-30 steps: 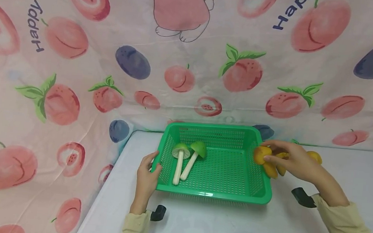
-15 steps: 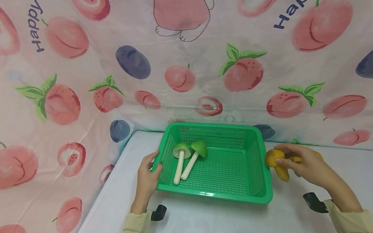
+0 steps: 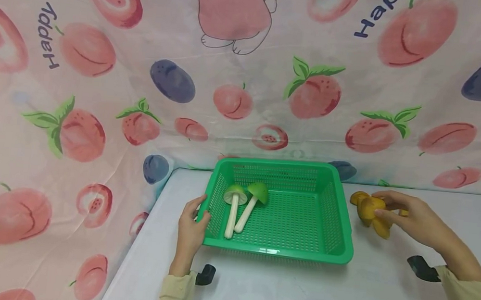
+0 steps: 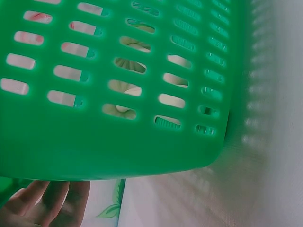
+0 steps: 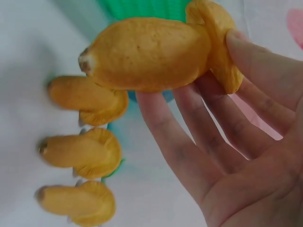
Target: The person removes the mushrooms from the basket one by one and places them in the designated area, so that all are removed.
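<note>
My left hand (image 3: 191, 225) grips the left rim of a green perforated basket (image 3: 274, 251); in the left wrist view its fingers (image 4: 57, 201) show below the rim. A yellow-orange mushroom (image 5: 149, 54) with a thick stem is pinched between the thumb and fingertips of my right hand (image 3: 416, 217), just right of the basket. The right wrist view shows three similar mushrooms lying in a row on the table: one nearest the basket (image 5: 87, 93), a middle mushroom (image 5: 80, 151) and a last mushroom (image 5: 75, 201). From the head camera my right hand partly covers them.
Two green-capped mushrooms with long white stems, the left mushroom (image 3: 232, 212) and the right mushroom (image 3: 252, 204), lie inside the basket's left half. A fruit-printed cloth (image 3: 273, 76) hangs behind the white table (image 3: 279, 294).
My right hand has moved right, away from the basket's right rim, still pinching the yellow mushroom, which has turned a little. My left hand stays on the left rim.
</note>
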The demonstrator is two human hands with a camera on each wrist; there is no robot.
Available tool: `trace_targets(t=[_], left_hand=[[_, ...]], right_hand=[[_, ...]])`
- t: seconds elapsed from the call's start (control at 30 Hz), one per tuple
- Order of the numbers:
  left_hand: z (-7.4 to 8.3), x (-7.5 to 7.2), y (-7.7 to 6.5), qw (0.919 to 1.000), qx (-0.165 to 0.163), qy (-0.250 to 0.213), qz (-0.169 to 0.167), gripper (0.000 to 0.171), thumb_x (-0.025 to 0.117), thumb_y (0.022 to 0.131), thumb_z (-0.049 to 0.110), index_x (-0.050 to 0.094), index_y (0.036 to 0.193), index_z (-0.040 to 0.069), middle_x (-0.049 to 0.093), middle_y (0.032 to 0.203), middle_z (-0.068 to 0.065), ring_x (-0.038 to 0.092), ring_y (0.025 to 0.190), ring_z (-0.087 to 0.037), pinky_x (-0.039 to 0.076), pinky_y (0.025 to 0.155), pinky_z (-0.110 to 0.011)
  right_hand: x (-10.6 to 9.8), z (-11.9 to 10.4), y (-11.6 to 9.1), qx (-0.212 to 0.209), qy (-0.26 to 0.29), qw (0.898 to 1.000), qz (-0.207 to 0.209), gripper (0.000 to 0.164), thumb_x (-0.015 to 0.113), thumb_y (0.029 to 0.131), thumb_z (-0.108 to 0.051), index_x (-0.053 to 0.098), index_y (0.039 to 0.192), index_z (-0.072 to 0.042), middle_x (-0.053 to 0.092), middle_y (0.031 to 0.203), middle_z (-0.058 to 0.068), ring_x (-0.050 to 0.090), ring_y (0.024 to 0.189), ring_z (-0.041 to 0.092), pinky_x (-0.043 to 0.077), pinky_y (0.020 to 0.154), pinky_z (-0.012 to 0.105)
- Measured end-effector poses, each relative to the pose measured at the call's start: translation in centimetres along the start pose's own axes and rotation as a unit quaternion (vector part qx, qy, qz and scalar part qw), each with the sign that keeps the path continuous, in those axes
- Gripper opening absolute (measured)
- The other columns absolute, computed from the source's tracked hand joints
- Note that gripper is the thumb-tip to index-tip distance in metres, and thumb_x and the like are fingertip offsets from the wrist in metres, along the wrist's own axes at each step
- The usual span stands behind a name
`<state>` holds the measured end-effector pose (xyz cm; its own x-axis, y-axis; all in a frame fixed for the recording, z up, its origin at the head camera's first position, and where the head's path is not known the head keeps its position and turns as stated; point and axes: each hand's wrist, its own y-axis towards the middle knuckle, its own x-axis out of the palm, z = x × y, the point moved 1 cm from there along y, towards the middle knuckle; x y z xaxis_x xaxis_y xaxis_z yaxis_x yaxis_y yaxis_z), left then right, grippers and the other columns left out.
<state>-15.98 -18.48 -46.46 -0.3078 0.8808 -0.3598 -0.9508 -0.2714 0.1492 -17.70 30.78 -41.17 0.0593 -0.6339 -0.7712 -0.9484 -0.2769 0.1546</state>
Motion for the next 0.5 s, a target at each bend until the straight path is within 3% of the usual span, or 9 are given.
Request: trace_targets(t=[0.2, 0.37, 0.5], left_hand=[[0.0, 0.0, -0.1, 1.0, -0.001, -0.001, 0.002, 0.045, 0.056, 0.096, 0.004, 0.057, 0.139, 0.013, 0.051, 0.142, -0.006, 0.061, 0.105, -0.024, 0.052, 0.075, -0.028], [0.1, 0.0, -0.1, 1.0, 0.002, 0.0, 0.003, 0.044, 0.057, 0.096, 0.004, 0.058, 0.139, 0.013, 0.052, 0.142, -0.006, 0.061, 0.106, -0.024, 0.052, 0.078, -0.031], [0.1, 0.0, -0.1, 1.0, 0.004, -0.001, 0.003, 0.044, 0.057, 0.096, 0.004, 0.058, 0.139, 0.013, 0.052, 0.142, -0.007, 0.061, 0.106, -0.025, 0.052, 0.077, -0.031]], right_hand=[[-0.4, 0.9, -0.6, 0.026, 0.021, 0.999, -0.01, 0.044, 0.069, 0.094, -0.024, 0.059, 0.133, -0.005, 0.066, 0.116, 0.02, 0.046, 0.09, -0.017, 0.052, 0.061, 0.027], [-0.7, 1.9, -0.8, 0.04, 0.011, 0.999, -0.006, 0.045, 0.069, 0.094, -0.025, 0.059, 0.133, -0.003, 0.067, 0.115, 0.02, 0.047, 0.089, -0.017, 0.052, 0.064, 0.023], [-0.9, 3.0, -0.9, 0.039, -0.005, 0.999, -0.002, 0.045, 0.07, 0.093, -0.024, 0.059, 0.13, 0.001, 0.067, 0.113, 0.023, 0.064, 0.099, 0.018, 0.055, 0.068, 0.033]])
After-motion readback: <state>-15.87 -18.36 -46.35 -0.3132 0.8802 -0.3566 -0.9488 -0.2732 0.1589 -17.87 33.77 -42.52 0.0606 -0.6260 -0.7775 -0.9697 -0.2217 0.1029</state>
